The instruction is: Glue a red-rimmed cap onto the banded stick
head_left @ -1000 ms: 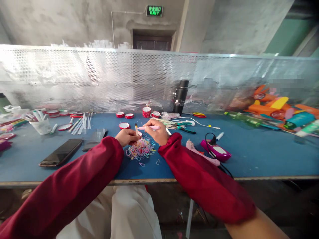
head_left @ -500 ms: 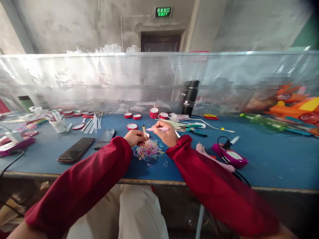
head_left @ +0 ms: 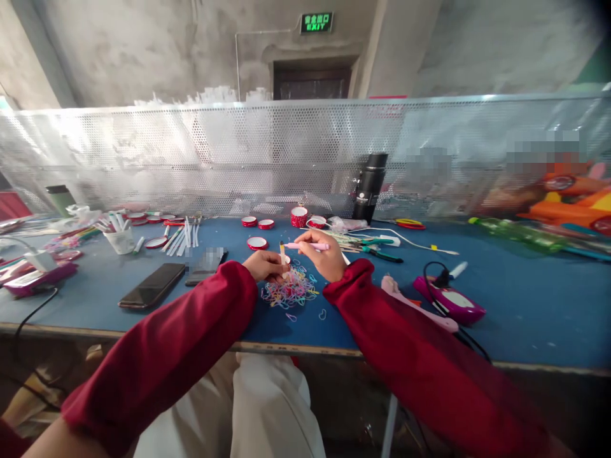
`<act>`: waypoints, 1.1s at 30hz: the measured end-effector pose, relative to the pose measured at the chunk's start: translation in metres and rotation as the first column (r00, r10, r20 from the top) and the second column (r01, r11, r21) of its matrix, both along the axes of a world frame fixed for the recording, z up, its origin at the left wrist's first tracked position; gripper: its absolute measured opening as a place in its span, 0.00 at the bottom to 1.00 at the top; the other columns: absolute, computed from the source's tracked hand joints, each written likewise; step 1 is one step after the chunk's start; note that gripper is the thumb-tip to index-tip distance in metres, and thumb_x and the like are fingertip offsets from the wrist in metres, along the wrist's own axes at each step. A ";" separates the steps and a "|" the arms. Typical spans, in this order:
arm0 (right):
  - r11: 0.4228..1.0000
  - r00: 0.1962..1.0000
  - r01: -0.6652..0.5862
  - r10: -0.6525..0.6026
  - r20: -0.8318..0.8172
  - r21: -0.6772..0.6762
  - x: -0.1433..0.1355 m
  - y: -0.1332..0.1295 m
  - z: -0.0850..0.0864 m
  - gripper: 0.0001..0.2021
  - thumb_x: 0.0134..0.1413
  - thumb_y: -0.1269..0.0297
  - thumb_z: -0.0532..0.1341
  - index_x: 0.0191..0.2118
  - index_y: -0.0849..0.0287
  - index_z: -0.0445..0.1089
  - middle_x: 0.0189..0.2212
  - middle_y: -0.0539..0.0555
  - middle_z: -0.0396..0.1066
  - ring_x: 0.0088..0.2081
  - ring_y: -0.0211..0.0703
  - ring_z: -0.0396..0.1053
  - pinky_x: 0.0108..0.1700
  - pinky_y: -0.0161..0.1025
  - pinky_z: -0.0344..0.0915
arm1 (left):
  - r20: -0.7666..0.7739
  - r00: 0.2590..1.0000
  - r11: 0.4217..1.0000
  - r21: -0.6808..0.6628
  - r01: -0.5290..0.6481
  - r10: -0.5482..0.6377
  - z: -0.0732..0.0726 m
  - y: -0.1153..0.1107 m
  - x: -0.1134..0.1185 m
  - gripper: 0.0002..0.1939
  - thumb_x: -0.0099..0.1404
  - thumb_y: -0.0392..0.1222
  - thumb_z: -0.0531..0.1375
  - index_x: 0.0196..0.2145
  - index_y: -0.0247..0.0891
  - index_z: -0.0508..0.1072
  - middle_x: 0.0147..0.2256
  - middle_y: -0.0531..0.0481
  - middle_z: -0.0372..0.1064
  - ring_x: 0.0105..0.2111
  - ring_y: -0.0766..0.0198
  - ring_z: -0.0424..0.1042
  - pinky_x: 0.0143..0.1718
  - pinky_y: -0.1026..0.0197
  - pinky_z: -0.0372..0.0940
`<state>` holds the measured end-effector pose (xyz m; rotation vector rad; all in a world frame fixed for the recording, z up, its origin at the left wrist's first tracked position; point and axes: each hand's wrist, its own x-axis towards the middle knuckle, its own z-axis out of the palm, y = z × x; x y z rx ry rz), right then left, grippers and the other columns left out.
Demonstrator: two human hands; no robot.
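Observation:
My left hand [head_left: 265,265] is closed in a pinch around a short pale stick [head_left: 282,256] with a dark top end, standing nearly upright. My right hand [head_left: 326,256] grips a pink pen [head_left: 315,246] level, its tip pointing left at the stick's upper part; contact is too small to tell. Beneath both hands lies a heap of small pastel loops [head_left: 291,291], like thin plastic clips. One heart-shaped loop [head_left: 323,314] lies apart, nearer the table edge. Just behind my left hand rests a round red-rimmed tin [head_left: 258,243] with a white face.
Two dark phones [head_left: 153,286] lie left, near a white cup of pens [head_left: 119,240] and loose white sticks. Behind are stacked red tins [head_left: 299,216] and a black thermos [head_left: 370,189]. Rightward lie pliers [head_left: 382,249], a pink tool [head_left: 415,304] and a purple power strip [head_left: 449,300].
The view has shifted slightly, so everything sits a little farther right. The pen tip has moved close up against the stick's top. Both hands keep their holds.

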<state>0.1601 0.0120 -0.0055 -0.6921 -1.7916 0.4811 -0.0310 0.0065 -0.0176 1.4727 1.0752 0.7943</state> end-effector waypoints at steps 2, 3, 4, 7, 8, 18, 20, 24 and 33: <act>0.998 0.999 -0.039 0.038 -0.032 -0.044 0.000 0.001 -0.001 0.10 0.58 0.59 0.58 0.39 0.57 0.73 0.27 0.50 0.72 0.29 0.39 0.69 0.33 0.37 0.65 | 0.003 0.999 0.999 -0.026 0.040 -0.040 -0.001 0.000 0.000 0.19 0.45 0.48 0.72 0.28 0.32 0.73 0.23 0.50 0.73 0.21 0.68 0.71 0.22 0.68 0.61; 0.996 0.998 -0.056 0.053 -0.046 -0.064 -0.001 0.001 -0.001 0.12 0.59 0.57 0.57 0.41 0.56 0.73 0.27 0.50 0.73 0.29 0.39 0.70 0.33 0.37 0.65 | 0.015 0.998 0.998 -0.036 0.054 -0.053 -0.001 -0.001 0.000 0.20 0.44 0.49 0.72 0.29 0.33 0.73 0.25 0.50 0.73 0.21 0.68 0.72 0.22 0.68 0.61; 0.994 0.997 -0.068 0.064 -0.052 -0.080 -0.001 0.001 -0.001 0.13 0.60 0.55 0.56 0.42 0.56 0.73 0.28 0.51 0.73 0.29 0.39 0.70 0.33 0.37 0.65 | 0.033 0.998 0.997 -0.040 0.063 -0.062 -0.002 -0.001 0.001 0.21 0.44 0.50 0.72 0.29 0.33 0.72 0.26 0.49 0.74 0.22 0.68 0.72 0.22 0.68 0.61; 0.992 0.996 -0.083 0.080 -0.034 -0.099 -0.002 0.000 -0.001 0.16 0.60 0.52 0.55 0.42 0.57 0.73 0.28 0.51 0.73 0.28 0.38 0.70 0.32 0.37 0.65 | 0.080 0.995 0.998 -0.025 0.058 -0.056 -0.001 -0.002 0.002 0.21 0.46 0.50 0.71 0.32 0.33 0.72 0.28 0.47 0.75 0.24 0.67 0.74 0.23 0.68 0.63; 0.991 0.996 -0.087 0.085 -0.026 -0.099 -0.002 0.000 -0.001 0.16 0.60 0.52 0.55 0.41 0.57 0.73 0.27 0.51 0.73 0.28 0.38 0.70 0.32 0.37 0.65 | 0.085 0.995 0.999 -0.017 0.048 -0.046 -0.001 -0.002 0.002 0.21 0.47 0.49 0.71 0.32 0.33 0.72 0.28 0.47 0.75 0.24 0.66 0.74 0.23 0.68 0.63; 0.988 0.998 0.003 -0.012 -0.060 -0.155 0.000 0.000 -0.003 0.10 0.55 0.57 0.59 0.40 0.55 0.72 0.27 0.50 0.72 0.30 0.40 0.70 0.32 0.37 0.66 | 0.081 0.997 1.000 0.018 -0.005 0.003 0.006 -0.007 0.004 0.13 0.56 0.38 0.66 0.39 0.31 0.72 0.26 0.49 0.73 0.21 0.68 0.72 0.20 0.69 0.61; 0.992 0.999 0.020 -0.025 -0.038 -0.128 0.000 0.000 -0.003 0.09 0.56 0.58 0.59 0.38 0.56 0.73 0.27 0.50 0.72 0.30 0.40 0.69 0.32 0.37 0.65 | 0.093 0.996 1.000 -0.001 -0.014 0.014 0.005 -0.006 0.004 0.10 0.57 0.39 0.65 0.36 0.31 0.72 0.26 0.48 0.73 0.22 0.68 0.73 0.21 0.69 0.61; 0.997 0.999 0.010 -0.013 -0.039 -0.075 -0.002 -0.002 -0.003 0.08 0.57 0.60 0.57 0.35 0.57 0.71 0.22 0.49 0.68 0.26 0.39 0.66 0.30 0.37 0.63 | 0.115 0.993 0.997 -0.074 -0.031 0.040 0.005 -0.004 0.005 0.09 0.60 0.41 0.63 0.34 0.31 0.72 0.26 0.47 0.74 0.23 0.67 0.73 0.24 0.66 0.64; 0.998 0.998 0.057 -0.058 -0.035 -0.014 -0.005 -0.010 -0.001 0.06 0.53 0.64 0.60 0.28 0.57 0.64 0.21 0.48 0.68 0.25 0.38 0.65 0.30 0.37 0.61 | 0.016 0.999 0.999 0.021 -0.049 0.049 0.007 -0.004 0.003 0.07 0.63 0.39 0.60 0.32 0.32 0.75 0.24 0.53 0.69 0.18 0.74 0.68 0.16 0.71 0.54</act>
